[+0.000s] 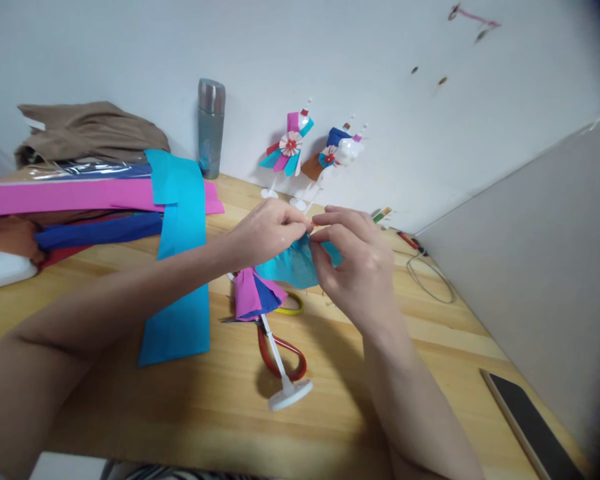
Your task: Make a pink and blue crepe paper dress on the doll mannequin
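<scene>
My left hand and my right hand meet over the wooden table. Both pinch the gathered top edge of a small teal crepe-paper piece, fingers closed on it. Just below the left hand lies a paper figure with a pink and blue skirt on a white stick with a round base. Red-handled scissors lie under that stick.
A long teal paper strip crosses the table, over pink and blue sheets. Two finished paper figures stand by the wall beside a metal flask. A phone lies at the right front. Yellow tape and a wire lie nearby.
</scene>
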{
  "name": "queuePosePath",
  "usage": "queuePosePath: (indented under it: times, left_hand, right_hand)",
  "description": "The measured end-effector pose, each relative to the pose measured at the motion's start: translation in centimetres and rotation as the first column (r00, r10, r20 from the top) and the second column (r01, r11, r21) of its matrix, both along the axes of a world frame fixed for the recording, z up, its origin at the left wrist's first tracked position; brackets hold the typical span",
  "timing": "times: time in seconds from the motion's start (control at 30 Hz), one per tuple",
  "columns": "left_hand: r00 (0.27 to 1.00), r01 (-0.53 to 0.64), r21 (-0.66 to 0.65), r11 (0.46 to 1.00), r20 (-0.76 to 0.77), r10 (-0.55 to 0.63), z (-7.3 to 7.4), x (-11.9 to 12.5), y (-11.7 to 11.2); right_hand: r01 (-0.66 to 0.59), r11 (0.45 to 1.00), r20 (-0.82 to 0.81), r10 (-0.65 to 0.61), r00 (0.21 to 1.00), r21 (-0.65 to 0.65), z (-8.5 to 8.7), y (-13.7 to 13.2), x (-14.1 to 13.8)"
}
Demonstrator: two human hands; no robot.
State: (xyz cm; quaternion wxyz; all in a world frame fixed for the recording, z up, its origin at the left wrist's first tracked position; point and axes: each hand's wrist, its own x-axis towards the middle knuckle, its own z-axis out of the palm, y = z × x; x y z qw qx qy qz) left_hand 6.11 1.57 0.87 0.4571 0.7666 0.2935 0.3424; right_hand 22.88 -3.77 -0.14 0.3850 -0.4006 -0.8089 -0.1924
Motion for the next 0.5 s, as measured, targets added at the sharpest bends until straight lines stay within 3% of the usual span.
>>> queuePosePath:
  times: [0.27, 0.5]
  left_hand:
    - [0.993, 0.047, 0.109, 0.993, 0.099, -0.058, -1.3, 0.2, 1.3]
    - [0.995, 0.023, 0.12, 0.993, 0.09, -0.034, -1.0, 0.2, 1.0]
  right_hand:
    - [-0.001, 1.0, -0.005, 0.001, 1.0, 0.021, -0.2, 0.0, -0.1]
    - [-0.025, 1.0, -0.019, 0.024, 1.0, -0.002, -0.2, -0.1, -0.1]
